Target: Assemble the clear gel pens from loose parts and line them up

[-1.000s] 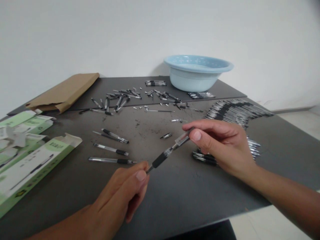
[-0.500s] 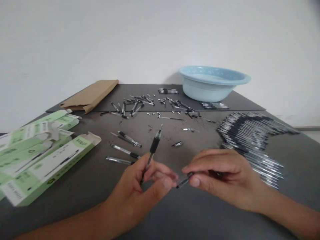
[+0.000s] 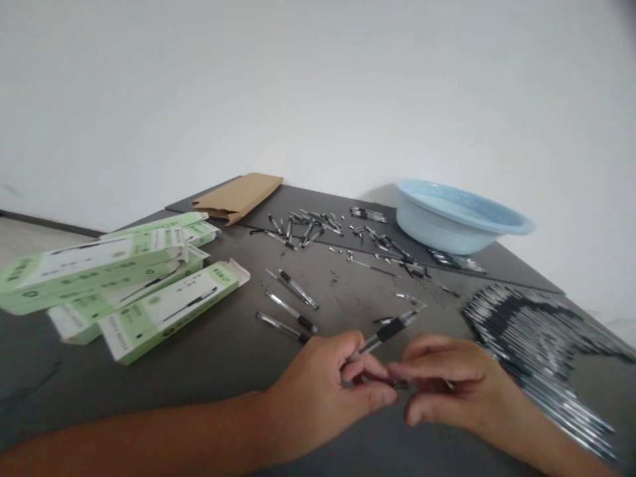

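In my left hand (image 3: 330, 391) is a clear gel pen with a black grip (image 3: 390, 330), its bare tip slanting up to the right. The thumb and fingers of that hand also meet at a small dark piece that looks like a pen cap (image 3: 400, 385). My right hand (image 3: 460, 384) comes in from the other side, its fingers curled at the cap and its thumb slightly apart below. A pale bit shows inside the right fingers, too hidden to name. Just behind the hands lies another small cap (image 3: 383, 320). Several clear pens (image 3: 285, 324) lie beyond my left hand.
Green and white pen boxes (image 3: 173, 308) are piled at left, with a brown paper envelope (image 3: 241, 195) behind. Loose pen parts (image 3: 318, 225) are scattered mid-table. A light blue basin (image 3: 447, 228) stands at the back right. Rows of pens (image 3: 527, 324) lie at right.
My view has swung left, so the table things sit farther right and lower. The pen in my left hand has tipped from nearly upright to slanting right. My hands have come closer together at the cap.
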The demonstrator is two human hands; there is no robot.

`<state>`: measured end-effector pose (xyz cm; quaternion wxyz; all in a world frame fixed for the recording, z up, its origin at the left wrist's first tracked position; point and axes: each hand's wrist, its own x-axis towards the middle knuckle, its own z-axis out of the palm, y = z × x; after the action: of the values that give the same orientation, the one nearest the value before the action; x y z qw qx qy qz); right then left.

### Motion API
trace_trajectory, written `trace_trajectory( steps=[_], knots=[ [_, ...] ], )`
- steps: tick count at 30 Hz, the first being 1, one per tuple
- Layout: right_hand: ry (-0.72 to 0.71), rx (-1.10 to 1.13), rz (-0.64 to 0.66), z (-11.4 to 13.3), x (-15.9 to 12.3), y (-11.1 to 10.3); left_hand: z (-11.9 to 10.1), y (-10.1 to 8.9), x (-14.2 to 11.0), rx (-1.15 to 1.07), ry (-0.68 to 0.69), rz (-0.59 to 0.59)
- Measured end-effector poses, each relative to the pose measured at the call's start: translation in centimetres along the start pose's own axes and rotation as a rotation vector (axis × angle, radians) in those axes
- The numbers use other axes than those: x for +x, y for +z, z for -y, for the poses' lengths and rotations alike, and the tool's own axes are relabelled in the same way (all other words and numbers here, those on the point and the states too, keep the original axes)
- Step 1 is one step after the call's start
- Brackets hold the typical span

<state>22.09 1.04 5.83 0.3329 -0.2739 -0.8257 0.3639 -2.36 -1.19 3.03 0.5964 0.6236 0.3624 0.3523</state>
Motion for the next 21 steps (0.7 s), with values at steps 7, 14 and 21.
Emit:
trace_trajectory(
  steps=[7,14,21],
  knots=[
    [0.205,-0.618,0.067,-4.2,10.0,-5.6,0.1,-0.1,0.3,-0.079,0.055,-0.103],
    [0.22,-0.834,0.132,-10.8,15.1,-4.9,0.2,-0.4,0.6,-0.08,0.083,-0.104],
    [0.168,-0.966,0.242,-12.3,16.0,-4.5,0.2,-0.3,0.2,-0.023,0.08,-0.071]
  ],
)
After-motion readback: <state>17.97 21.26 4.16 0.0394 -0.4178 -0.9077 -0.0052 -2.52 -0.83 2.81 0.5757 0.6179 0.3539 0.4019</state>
